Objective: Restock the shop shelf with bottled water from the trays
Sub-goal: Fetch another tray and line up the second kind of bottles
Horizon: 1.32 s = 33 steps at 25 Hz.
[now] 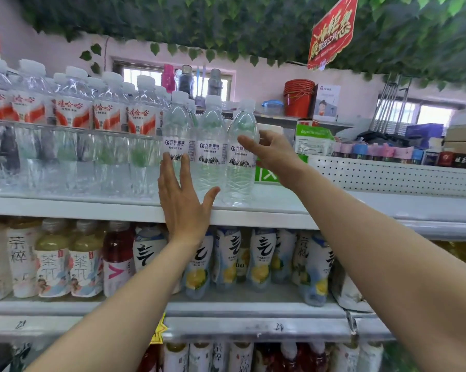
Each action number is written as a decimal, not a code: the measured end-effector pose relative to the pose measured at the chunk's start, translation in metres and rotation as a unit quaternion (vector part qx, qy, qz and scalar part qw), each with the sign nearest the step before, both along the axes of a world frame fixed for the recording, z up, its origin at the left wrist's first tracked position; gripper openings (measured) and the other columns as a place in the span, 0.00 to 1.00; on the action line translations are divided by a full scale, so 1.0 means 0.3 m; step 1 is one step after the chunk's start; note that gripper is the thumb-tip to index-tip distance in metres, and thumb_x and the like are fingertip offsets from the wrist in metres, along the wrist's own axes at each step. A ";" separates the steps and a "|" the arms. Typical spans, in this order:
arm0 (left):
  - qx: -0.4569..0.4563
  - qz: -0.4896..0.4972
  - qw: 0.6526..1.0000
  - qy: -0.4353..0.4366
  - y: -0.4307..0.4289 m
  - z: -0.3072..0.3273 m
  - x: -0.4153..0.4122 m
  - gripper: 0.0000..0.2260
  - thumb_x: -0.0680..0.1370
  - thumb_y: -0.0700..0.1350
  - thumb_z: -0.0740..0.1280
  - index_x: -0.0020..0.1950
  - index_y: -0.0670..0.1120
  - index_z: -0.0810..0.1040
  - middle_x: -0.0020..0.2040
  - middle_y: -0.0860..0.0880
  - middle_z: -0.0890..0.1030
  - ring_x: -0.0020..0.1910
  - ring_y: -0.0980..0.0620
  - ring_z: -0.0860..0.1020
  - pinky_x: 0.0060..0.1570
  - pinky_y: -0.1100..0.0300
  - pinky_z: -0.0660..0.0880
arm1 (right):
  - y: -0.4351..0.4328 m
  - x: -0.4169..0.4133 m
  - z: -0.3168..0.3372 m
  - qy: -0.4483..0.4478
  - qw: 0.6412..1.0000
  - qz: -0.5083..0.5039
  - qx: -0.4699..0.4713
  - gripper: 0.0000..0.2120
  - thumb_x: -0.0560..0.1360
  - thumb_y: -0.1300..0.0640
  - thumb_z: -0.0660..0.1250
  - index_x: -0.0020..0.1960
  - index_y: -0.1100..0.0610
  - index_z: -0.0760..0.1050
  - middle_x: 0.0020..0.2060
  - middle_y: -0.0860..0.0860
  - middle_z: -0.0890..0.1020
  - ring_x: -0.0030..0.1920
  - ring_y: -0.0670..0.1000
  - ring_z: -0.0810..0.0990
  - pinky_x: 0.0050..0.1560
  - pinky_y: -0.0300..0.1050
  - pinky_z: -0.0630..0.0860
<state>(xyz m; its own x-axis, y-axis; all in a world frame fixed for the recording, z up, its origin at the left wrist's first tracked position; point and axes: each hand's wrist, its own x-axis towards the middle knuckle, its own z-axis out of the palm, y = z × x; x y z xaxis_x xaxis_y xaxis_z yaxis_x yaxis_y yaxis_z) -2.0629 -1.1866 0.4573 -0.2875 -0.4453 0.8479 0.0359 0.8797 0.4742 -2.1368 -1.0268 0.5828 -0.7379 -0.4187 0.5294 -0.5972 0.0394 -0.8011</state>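
Three water bottles [211, 157] stand on the shelf [264, 210] — left hand [183, 200] and right hand [269, 151] flat-fingered, steadying them — with bare shelf beside them left to fill.

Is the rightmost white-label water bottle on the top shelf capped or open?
Capped. A white cap sits on the neck of the rightmost bottle.

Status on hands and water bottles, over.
Three blue-logo bottles upright on shelf. Left hand open, pressing left bottle. Right hand open, touching right bottle. Nothing blocking.
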 end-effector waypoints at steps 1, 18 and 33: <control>0.015 -0.004 1.000 -0.013 0.013 0.012 0.021 0.40 0.78 0.61 0.67 0.83 0.48 0.51 0.83 0.44 0.45 0.81 0.46 0.46 0.79 0.46 0.48 | 0.024 0.024 -0.001 0.013 0.999 -0.028 0.026 0.25 0.76 0.47 0.74 0.68 0.59 0.75 0.53 0.51 0.83 0.56 0.52 0.83 0.60 0.54 0.80; 0.096 -0.055 0.981 -0.158 1.148 0.042 0.156 0.28 0.82 0.58 0.59 0.78 0.46 0.64 0.81 0.43 0.57 0.78 0.42 0.57 0.75 0.48 0.57 | 1.173 0.147 -0.203 0.236 0.852 -0.232 0.405 0.33 0.79 0.37 0.65 0.79 0.49 0.64 0.76 0.55 0.68 0.76 0.58 0.66 0.73 0.55 0.67; 0.238 -0.134 0.821 -0.501 1.647 -1.139 0.174 0.29 0.82 0.58 0.61 0.79 0.44 0.63 0.79 0.41 0.60 0.78 0.41 0.60 0.74 0.48 0.61 | 1.692 0.117 -1.347 -0.118 0.839 -0.097 0.523 0.30 0.81 0.42 0.66 0.77 0.57 0.67 0.74 0.58 0.72 0.72 0.59 0.72 0.67 0.48 0.70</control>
<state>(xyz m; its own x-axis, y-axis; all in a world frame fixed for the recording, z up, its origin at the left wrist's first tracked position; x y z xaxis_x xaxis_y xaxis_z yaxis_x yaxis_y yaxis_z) -2.0107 -0.6924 0.1156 -0.8766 -0.4646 -0.1254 -0.4196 0.6103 0.6719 -2.1018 -0.5191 0.1788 -0.8782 -0.4234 -0.2226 -0.3285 0.8721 -0.3627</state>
